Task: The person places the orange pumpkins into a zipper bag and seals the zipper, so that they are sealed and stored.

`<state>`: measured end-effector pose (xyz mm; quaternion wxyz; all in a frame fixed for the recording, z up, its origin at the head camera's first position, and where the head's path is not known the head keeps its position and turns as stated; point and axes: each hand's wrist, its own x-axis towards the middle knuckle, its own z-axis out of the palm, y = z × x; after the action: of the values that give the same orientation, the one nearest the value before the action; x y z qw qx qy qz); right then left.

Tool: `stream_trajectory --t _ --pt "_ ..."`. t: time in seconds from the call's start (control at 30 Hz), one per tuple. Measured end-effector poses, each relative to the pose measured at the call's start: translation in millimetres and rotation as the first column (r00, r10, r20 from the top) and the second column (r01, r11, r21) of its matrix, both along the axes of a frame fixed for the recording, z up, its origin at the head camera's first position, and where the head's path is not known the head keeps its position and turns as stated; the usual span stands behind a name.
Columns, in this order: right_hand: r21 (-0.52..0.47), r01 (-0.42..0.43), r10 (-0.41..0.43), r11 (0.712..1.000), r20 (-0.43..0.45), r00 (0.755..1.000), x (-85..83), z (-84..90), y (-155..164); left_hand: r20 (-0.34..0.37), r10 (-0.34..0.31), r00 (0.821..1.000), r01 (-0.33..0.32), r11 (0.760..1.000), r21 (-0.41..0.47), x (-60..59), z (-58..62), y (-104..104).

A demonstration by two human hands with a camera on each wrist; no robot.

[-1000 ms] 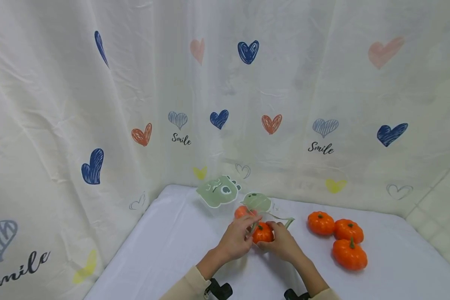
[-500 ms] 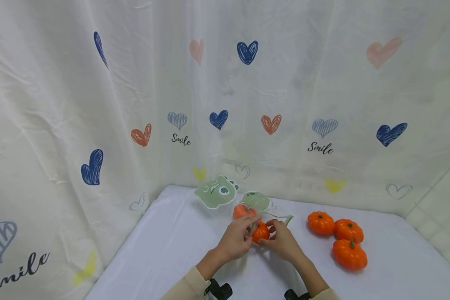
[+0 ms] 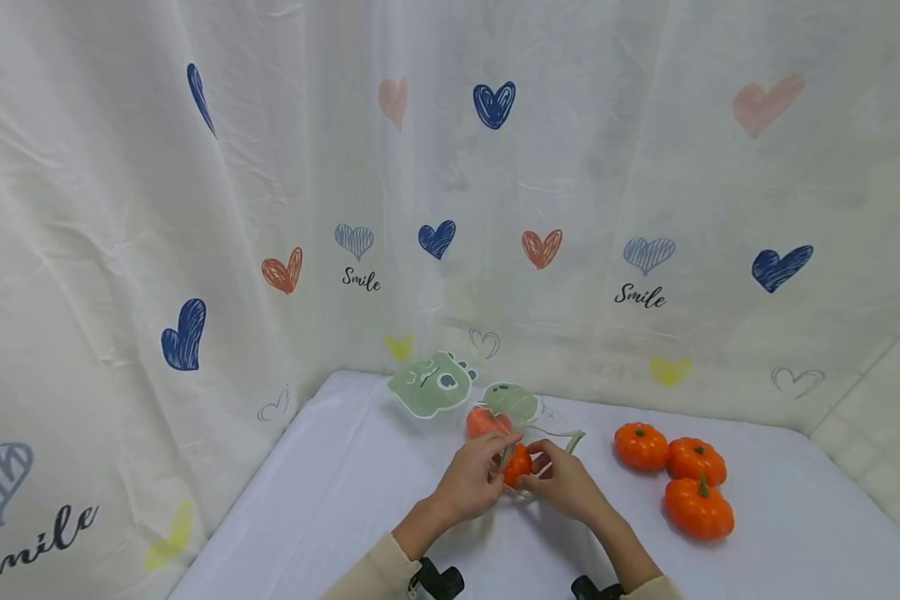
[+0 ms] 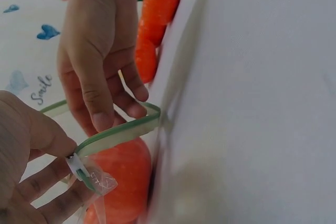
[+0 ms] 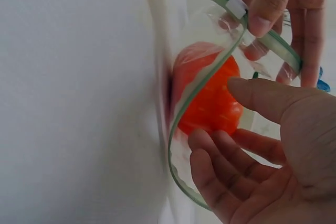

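Bag: clear zip bag (image 3: 521, 433) on the white worktop (image 3: 330, 500), mouth toward the person.
Left hand (image 3: 471, 481): pinches the bag's green rim (image 4: 118, 134).
Right hand (image 3: 566, 483): fingers loose, pushing small pumpkin (image 5: 210, 95) into the bag's mouth.
Three pumpkins (image 3: 678, 479): right of the bag.

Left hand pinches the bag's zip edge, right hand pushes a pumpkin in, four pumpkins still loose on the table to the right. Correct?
Not quite: three loose pumpkins lie on the table, not four, as the head view shows. The rest holds: the left hand pinches the bag's zip edge and the right hand pushes a pumpkin in.
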<state>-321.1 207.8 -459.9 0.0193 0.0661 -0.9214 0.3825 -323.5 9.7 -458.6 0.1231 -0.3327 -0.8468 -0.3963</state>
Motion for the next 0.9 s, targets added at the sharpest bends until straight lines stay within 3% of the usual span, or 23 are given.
stream_trajectory --t 0.23,0.47,0.73,0.9 --pt "-0.015 -0.153 0.154 0.988 0.063 0.986 2.8 7.9 7 0.014 0.007 1.000 -0.006 1.000 -0.015 0.1 -0.7 -2" --pt "0.010 -0.244 0.243 0.970 0.049 0.969 3.5 16.7 17 0.017 -0.002 1.000 0.002 1.000 -0.011 0.4 -1.8 -1" --pt "0.026 -0.237 0.235 0.971 0.060 0.970 6.0 33.6 35 0.015 -0.049 0.999 0.049 0.999 0.000 1.1 -1.0 0" --pt "0.000 -0.201 0.201 0.980 0.064 0.978 9.3 46.8 51 0.058 -0.093 0.994 0.092 0.996 0.020 2.8 2.5 -1"
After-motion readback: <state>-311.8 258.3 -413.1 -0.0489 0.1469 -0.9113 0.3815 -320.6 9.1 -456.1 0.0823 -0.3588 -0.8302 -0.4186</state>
